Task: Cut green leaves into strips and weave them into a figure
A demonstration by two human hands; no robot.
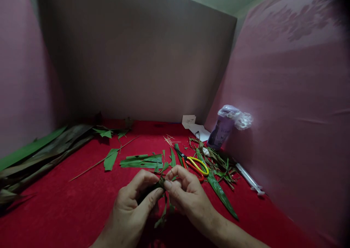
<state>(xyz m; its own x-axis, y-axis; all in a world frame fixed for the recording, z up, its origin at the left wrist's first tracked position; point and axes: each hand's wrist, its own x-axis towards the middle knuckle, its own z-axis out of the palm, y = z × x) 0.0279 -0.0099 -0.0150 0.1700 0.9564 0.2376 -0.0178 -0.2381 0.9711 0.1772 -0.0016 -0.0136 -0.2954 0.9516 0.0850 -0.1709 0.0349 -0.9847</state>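
Note:
My left hand [133,202] and my right hand [186,193] meet low in the middle of the view, above a red cloth [68,208]. Both pinch a small folded piece of green leaf [158,185] between thumb and fingers. Thin leaf strips hang down from it between the two hands. Much of the folded piece is hidden by my fingers.
Cut green leaf strips [142,161] lie just beyond the hands. Scissors with yellow and red handles [195,165] rest to the right among leaf scraps. A wrapped purple bottle [222,129], a syringe [250,179], toothpicks [169,140], paper [195,127] and long leaves [41,149] surround them.

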